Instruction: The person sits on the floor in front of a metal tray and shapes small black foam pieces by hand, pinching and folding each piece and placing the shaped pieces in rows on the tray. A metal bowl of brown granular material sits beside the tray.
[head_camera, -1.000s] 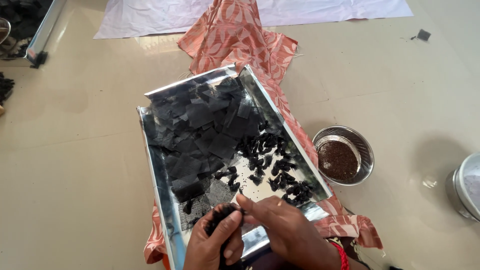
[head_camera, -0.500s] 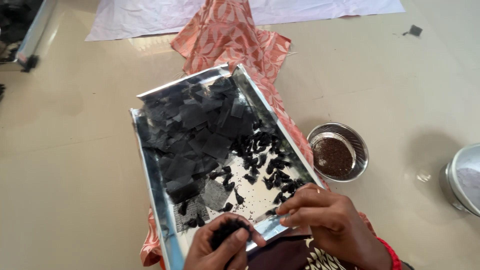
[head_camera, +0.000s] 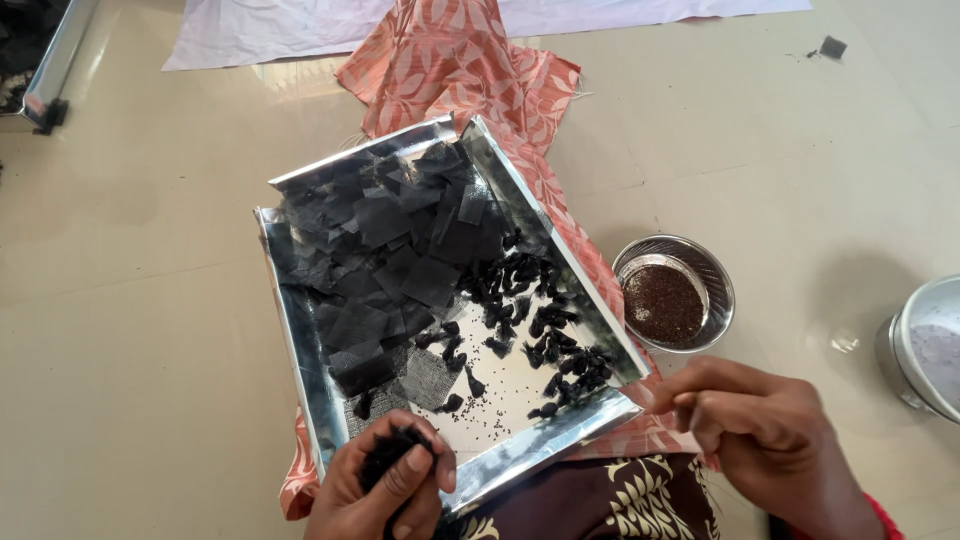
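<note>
Fingers (head_camera: 408, 478) of left hand (head_camera: 380, 495) on black fabric scrap (head_camera: 392, 450) (at tray (head_camera: 300, 360) edge).

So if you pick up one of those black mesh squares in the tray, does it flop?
Probably yes. The black mesh squares look thin and see-through, lying crumpled and overlapped in the metal tray, so likely floppy and very light. The left hand bunches one into a wad, suggesting it squashes easily rather than snapping.

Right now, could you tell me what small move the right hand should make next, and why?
Probably a short reach to the small steel bowl for a pinch of dark seeds: the right hand hovers beside it with fingers pinched, while the left hand cups a black mesh piece over the tray.
</note>
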